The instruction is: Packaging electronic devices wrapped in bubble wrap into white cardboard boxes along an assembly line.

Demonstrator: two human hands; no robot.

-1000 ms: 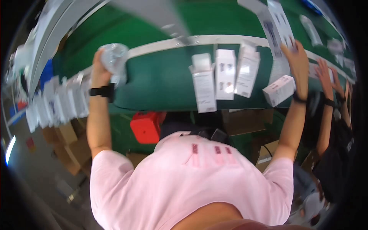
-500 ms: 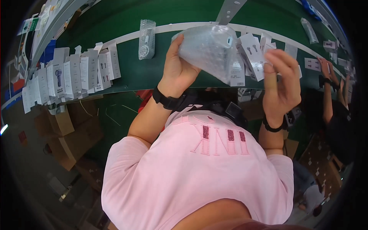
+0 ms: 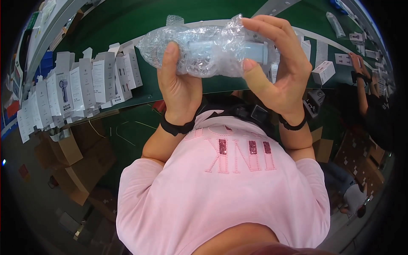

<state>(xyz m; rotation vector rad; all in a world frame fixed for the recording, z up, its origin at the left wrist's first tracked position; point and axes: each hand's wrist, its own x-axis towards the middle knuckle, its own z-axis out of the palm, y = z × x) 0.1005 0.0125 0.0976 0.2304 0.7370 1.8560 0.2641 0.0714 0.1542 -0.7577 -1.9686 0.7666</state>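
A pale blue handheld device in clear bubble wrap (image 3: 204,49) lies lengthwise between my hands, above the green bench. My left hand (image 3: 180,85) grips its left part, thumb across the front and fingers behind. With thumb and fingers curled round its right end, my right hand (image 3: 282,68) pinches the wrap. The device's smooth blue end shows through near my right thumb, while bubbles blur the rest. Behind it, the top of another bubble-wrapped item (image 3: 174,20) peeks out.
Several white printed cartons (image 3: 80,83) stand in a row at the left of the bench. At the right lie a white box (image 3: 324,72) and a wrapped item (image 3: 335,24). Brown cardboard boxes (image 3: 70,163) sit below left. A co-worker's hands (image 3: 359,63) are at the far right.
My right hand has come in from the right and taken hold of the wrap. The wrapped device has turned level and shifted left, now largely covering the other wrapped item.
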